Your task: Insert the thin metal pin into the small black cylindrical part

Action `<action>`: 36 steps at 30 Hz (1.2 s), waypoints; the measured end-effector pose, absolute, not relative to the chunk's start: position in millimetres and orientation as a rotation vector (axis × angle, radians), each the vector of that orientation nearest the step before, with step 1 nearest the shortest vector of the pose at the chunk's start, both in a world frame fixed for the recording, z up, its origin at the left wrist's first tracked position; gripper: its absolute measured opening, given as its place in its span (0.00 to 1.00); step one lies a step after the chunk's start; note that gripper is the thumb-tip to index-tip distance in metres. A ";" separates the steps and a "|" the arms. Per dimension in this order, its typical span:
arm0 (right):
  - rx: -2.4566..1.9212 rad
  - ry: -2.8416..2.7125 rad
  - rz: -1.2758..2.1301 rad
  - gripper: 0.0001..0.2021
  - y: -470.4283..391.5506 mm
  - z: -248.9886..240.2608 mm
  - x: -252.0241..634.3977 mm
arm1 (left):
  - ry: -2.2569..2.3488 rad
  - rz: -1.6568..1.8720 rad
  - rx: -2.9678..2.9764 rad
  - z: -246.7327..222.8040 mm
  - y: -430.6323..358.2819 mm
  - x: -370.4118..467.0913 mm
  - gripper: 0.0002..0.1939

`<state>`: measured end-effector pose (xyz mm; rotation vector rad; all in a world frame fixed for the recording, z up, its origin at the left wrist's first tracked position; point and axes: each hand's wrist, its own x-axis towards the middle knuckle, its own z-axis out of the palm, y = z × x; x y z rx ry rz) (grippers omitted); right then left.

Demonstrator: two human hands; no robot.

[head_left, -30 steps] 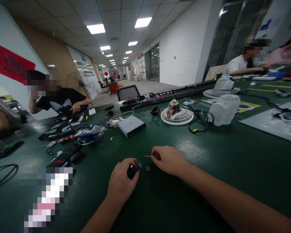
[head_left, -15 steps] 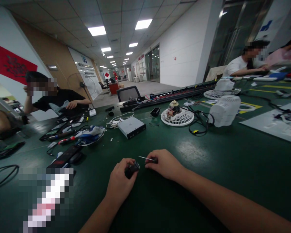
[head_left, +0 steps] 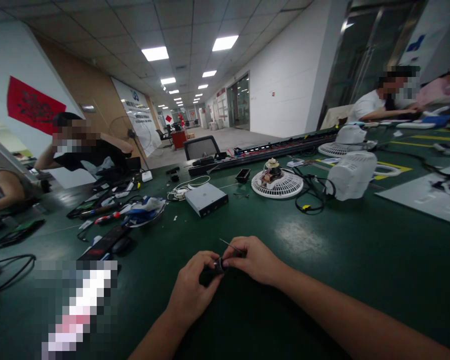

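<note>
My left hand point(head_left: 195, 282) is closed around a small black cylindrical part point(head_left: 219, 265), its round end facing right. My right hand point(head_left: 253, 260) grips a thin screwdriver point(head_left: 228, 244), whose metal shaft points up and to the left, clear of the part. The thumb and fingertips of that same hand meet the open-looking end of the cylinder. Fingers hide most of the screwdriver's handle and the left side of the part. Both hands are just above the green table point(head_left: 262, 320).
Beyond my hands lie a silver disc drive point(head_left: 206, 197), a white fan grille with a motor point(head_left: 277, 182) and a white plastic housing point(head_left: 351, 175). Tools, cables and a blue-white bundle point(head_left: 144, 211) clutter the left. Other people sit at the table's far left and far right.
My hands have come together, and my right fingertips now touch the cylinder's end. The screwdriver's shaft has tilted more upward. The person at left has raised a hand from the table.
</note>
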<state>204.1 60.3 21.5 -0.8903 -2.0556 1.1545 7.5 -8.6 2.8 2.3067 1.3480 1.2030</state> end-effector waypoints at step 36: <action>-1.234 -2.536 0.373 0.13 57.6 37.8 219.0 | 1.504 1.041 2.655 5.9 -3.4 3.6 0.12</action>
